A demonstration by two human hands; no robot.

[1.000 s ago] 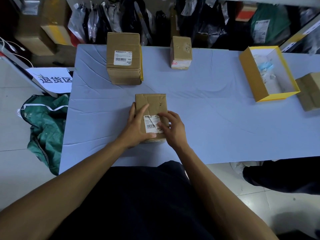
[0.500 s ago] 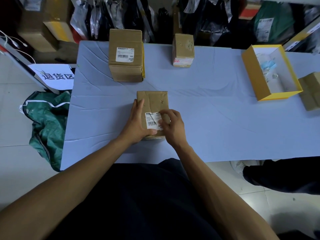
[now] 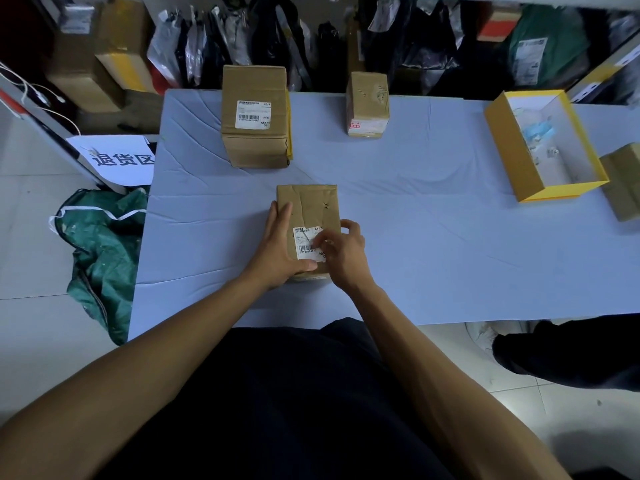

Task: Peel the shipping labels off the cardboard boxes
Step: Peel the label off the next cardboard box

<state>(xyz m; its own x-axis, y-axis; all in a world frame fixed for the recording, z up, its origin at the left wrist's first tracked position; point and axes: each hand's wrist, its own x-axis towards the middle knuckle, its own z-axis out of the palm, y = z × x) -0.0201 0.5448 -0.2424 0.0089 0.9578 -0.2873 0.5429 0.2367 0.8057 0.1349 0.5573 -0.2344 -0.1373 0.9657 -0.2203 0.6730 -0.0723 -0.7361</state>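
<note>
Head view. Table (image 3: 415, 237) covered in a pale blue sheet. Small cardboard box (image 3: 311, 206) lies near the front edge, left of centre. Left hand (image 3: 277, 247) grips the box along its left side, fingers laid straight up the top face, thumb hooked across the near end. White shipping label (image 3: 306, 240) sits on the near half of the box top. Right hand (image 3: 344, 252) is over the label's right part, fingertips curled in and pinching at the label; cannot tell how much of it has lifted.

Taller box (image 3: 255, 116) with its own label (image 3: 252, 115) stands at the back edge, left. Smaller box (image 3: 367, 103) at the back edge, centre. Open yellow box (image 3: 512, 150) toward the right edge, another cardboard box (image 3: 623, 181) just beside it. Green bag (image 3: 100, 251) on the floor off the left edge.
</note>
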